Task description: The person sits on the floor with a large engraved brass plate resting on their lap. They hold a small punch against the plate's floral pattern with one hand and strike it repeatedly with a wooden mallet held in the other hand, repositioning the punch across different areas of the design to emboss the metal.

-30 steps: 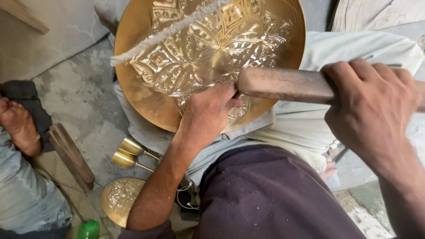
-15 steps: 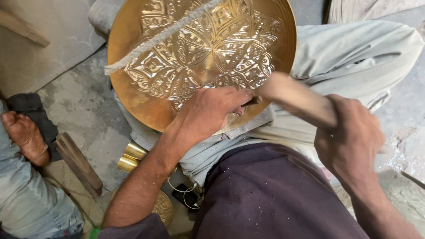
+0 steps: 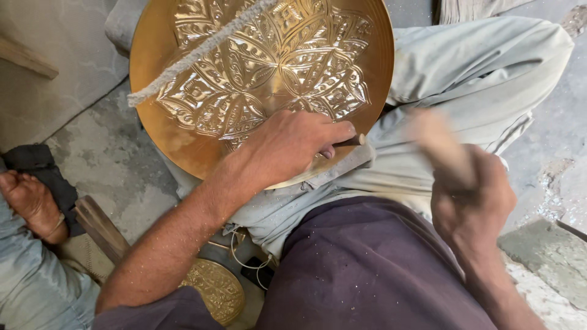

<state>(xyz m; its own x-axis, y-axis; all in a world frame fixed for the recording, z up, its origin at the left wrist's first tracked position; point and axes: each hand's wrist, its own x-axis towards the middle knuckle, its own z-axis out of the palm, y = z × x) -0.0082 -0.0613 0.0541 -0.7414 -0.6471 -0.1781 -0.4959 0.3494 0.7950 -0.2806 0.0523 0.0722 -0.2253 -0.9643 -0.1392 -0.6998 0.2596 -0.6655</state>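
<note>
A large round brass plate (image 3: 183, 140) with an embossed floral pattern rests on my lap. My left hand (image 3: 287, 143) lies on the plate's lower part, shut on a small dark chisel (image 3: 351, 140) whose end pokes out to the right. My right hand (image 3: 474, 195) is over my right thigh, shut on a wooden mallet (image 3: 437, 143) that is blurred with motion, its head near the chisel's end. A frayed pale cord (image 3: 202, 52) lies across the plate's upper left.
A smaller embossed brass disc (image 3: 214, 290) lies on the floor by my left knee, with a wire (image 3: 244, 263) beside it. Another person's bare foot (image 3: 27, 205) and a wooden block (image 3: 101, 226) are at the left. The concrete floor (image 3: 116, 165) is rough.
The mallet has swung from raised at the right, down to the chisel, and now sits blurred just right of it. The view has shifted down a little. My left hand stays on the plate.
</note>
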